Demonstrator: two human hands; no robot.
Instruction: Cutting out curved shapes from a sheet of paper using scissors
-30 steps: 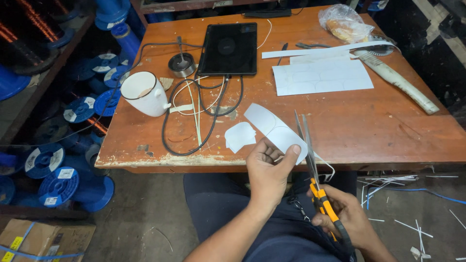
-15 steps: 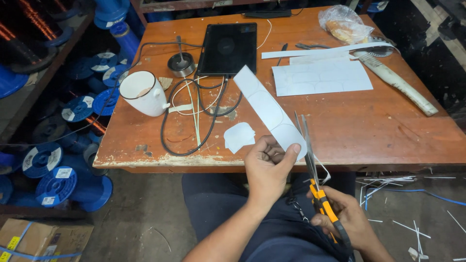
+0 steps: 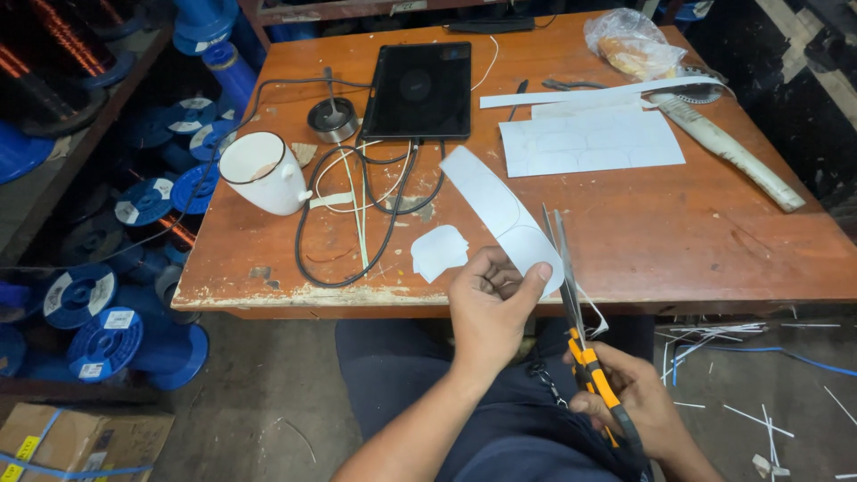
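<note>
Pinching the white paper strip (image 3: pixel 500 210) in left hand (image 3: pixel 489 308) just left of the yellow-handled scissors (image 3: pixel 580 330), gripped shut-fisted by right hand (image 3: pixel 638 406), blades slightly parted mid-cut, probably rounding the strip's end next.

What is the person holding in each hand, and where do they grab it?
The left hand pinches the paper strip at its near, rounded end. The right hand holds the scissors by their yellow and black handles.

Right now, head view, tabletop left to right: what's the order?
White mug → small metal cup → black tablet → white marked sheet → long pale tool at the right edge.
</note>
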